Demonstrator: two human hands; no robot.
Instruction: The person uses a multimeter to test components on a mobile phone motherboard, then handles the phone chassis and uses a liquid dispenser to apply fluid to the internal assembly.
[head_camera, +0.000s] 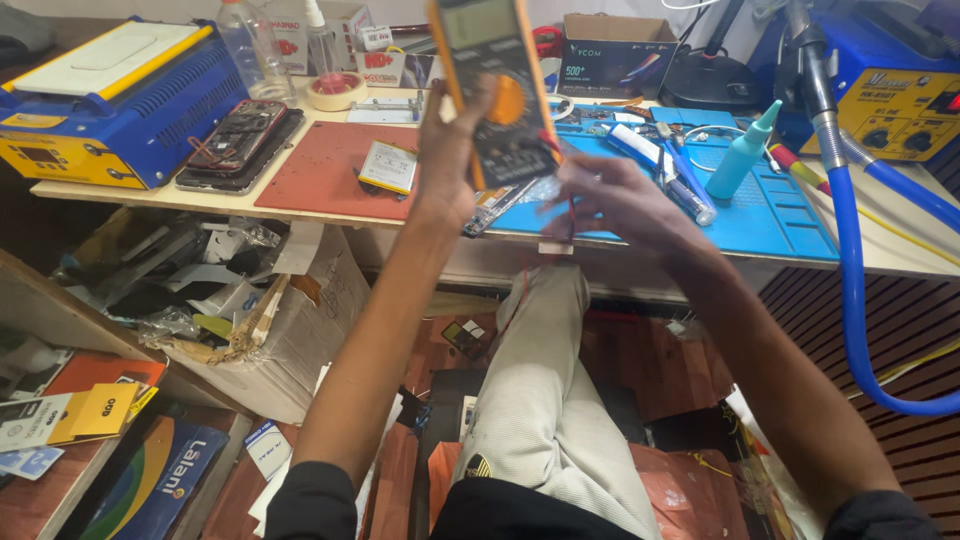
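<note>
Head view, centre frame: left hand (447, 165) grips the orange-and-black handheld multimeter (495, 85) upright at top centre; right hand (610, 200) pinches its thin red probe lead (572, 215) above the blue silicone mat (770, 215); metering looks under way, probes not yet on the opened phone (238, 140), upper left.

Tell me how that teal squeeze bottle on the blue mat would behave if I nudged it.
The teal squeeze bottle lies tilted on the blue mat, so it would probably roll or pivot. It looks like light plastic, likely sliding easily; its tapered nozzle may curve its path.

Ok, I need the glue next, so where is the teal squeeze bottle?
The teal squeeze bottle lies tilted on the blue mat, beyond the right hand, left of the blue hose.
</note>
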